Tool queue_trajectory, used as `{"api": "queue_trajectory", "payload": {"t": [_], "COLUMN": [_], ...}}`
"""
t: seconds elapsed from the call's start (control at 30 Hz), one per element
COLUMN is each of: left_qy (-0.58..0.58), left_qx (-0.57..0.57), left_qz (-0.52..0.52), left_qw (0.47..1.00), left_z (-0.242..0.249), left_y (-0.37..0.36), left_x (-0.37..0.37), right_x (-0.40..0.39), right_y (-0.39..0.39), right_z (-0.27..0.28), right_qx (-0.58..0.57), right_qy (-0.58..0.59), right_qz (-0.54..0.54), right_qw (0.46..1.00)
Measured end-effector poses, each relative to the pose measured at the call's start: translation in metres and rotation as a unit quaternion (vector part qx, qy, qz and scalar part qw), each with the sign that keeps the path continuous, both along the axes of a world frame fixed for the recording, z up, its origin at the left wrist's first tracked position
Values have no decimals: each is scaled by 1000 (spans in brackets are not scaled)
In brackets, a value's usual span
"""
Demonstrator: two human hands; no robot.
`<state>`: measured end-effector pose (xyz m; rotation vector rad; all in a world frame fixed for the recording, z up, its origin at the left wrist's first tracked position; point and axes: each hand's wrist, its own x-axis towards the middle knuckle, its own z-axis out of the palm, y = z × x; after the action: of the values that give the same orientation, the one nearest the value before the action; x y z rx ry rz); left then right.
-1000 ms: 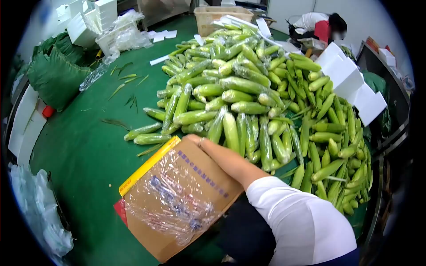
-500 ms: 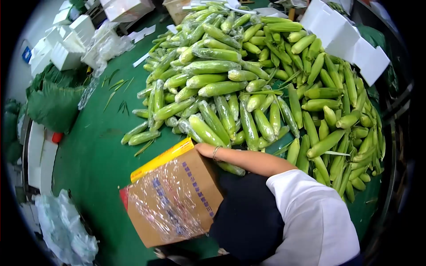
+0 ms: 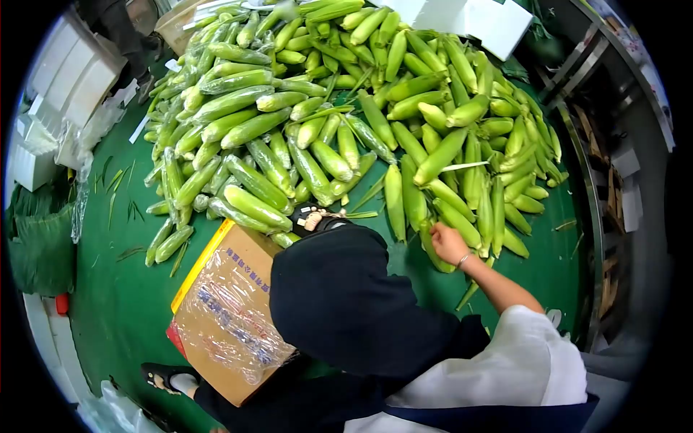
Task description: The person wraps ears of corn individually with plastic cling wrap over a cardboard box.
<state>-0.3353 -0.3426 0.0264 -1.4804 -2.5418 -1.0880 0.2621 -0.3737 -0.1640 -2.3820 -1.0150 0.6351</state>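
Note:
My right hand [image 3: 449,244], a bracelet on its wrist, reaches out to the near edge of a big pile of green corn ears [image 3: 325,108]. Its fingers curl over the end of one ear of corn [image 3: 432,254]. My left hand is hidden. My knee in black trousers [image 3: 346,296] fills the middle, and my sandalled foot [image 3: 312,219] touches the pile. A cardboard box [image 3: 224,303] with a yellow edge and clear film over it lies by my left leg.
The corn lies on a green surface [image 3: 123,303]. White foam boxes stand at the left [image 3: 68,79] and at the top [image 3: 469,16]. A green sack [image 3: 40,249] sits at the left edge. A metal rail [image 3: 586,195] borders the right side.
My right hand left the box's top edge and moved right to an ear at the pile's near edge. The view swung right and down; my knee now covers part of the box.

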Motion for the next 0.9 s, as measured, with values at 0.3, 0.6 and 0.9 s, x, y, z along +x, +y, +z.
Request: {"api": "queue_trajectory", "payload": {"t": [0.3, 0.6, 0.9], "left_qy": [-242, -318, -279], "left_qx": [-23, 43, -7], "left_qz": [-337, -247, -245], "left_qw": [910, 914, 928], "left_z": [-146, -130, -139], "left_y": [39, -19, -42], "left_x": [119, 102, 89], "right_x": [-10, -17, 63], "right_y": [-10, -64, -102], "right_z": [-67, -60, 33], "right_qx": [-179, -19, 345], "right_qy": [-221, -5, 529], "right_qz": [18, -113, -102], "right_qw": [959, 993, 768]}}
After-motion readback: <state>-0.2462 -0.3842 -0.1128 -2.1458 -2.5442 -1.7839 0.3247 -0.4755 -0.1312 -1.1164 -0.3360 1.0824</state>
